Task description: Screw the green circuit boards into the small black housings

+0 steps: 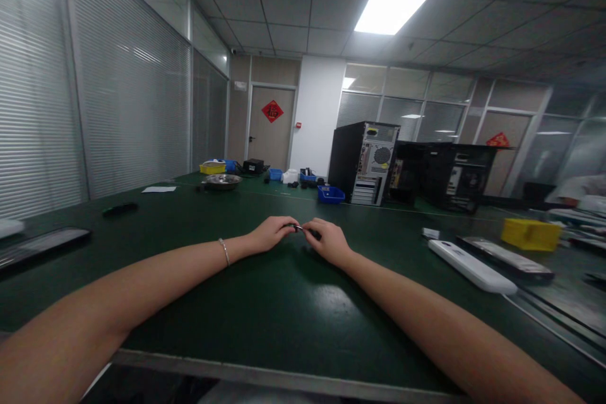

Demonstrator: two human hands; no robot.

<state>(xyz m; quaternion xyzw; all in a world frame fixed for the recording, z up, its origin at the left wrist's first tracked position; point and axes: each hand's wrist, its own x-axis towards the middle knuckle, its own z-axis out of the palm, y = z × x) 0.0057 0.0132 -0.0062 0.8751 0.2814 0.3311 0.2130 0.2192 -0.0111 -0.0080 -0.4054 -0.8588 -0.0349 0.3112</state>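
Note:
Over the middle of the green tabletop, my left hand and my right hand meet at their fingertips. Between them is a small dark object with a shiny metal part. My left thumb and fingers pinch its left end. The right fingers are curled round its other end, where a dark piece shows under them. It is too small and too covered to name its kind. A silver bracelet circles the left wrist.
Computer towers stand at the back right, beside a blue bin. A white power strip, a flat metal-topped device and a yellow box lie right. A metal bowl sits back left; another person's arm shows far right.

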